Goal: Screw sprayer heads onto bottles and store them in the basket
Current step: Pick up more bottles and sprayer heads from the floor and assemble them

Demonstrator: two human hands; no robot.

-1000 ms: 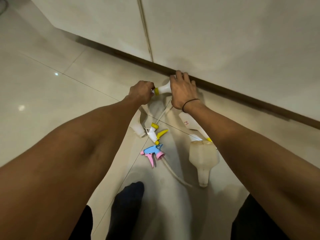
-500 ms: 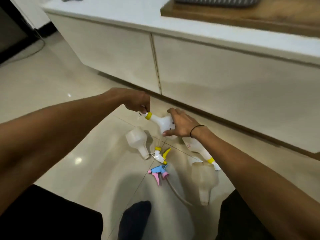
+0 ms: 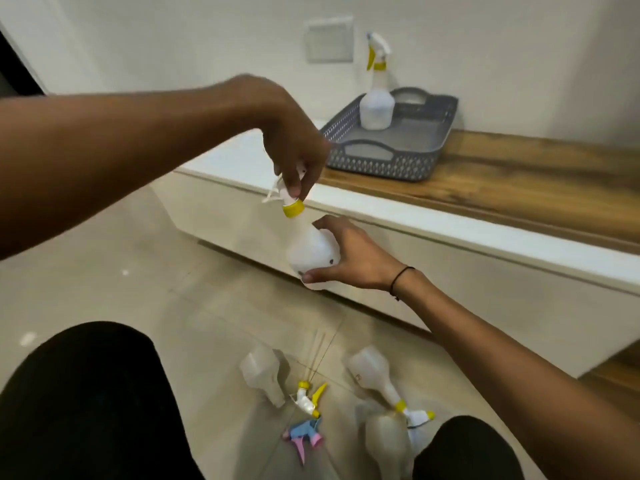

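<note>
- Left hand (image 3: 298,161) above, fingers (image 3: 294,188) pinched around the white sprayer head (image 3: 282,194), right over its yellow collar (image 3: 293,207). The grip sits high, likely so the collar can turn freely or be checked for tightness.
- Right hand (image 3: 349,254) below, fingers and thumb curled around the belly of the bottle (image 3: 308,249); it holds the body against the twist from above. The bottle tilts, neck up toward the left fingers.
- Judgement: head looks seated on the neck; whether it is fully tightened cannot be told.
- Up and to the right of both hands, well apart, a grey basket (image 3: 381,161) sits on the counter (image 3: 519,181) with one finished bottle (image 3: 375,109) upright in its far part. Room beside it for the held bottle.
- Below the fingers, on the floor (image 3: 138,265): an open bottle (image 3: 263,374), a yellow-trigger head (image 3: 308,398), a pink-and-blue head (image 3: 304,434), a capped lying bottle (image 3: 374,372), another bare one (image 3: 388,445). They lie close, within easy reach for the next assemblies.
</note>
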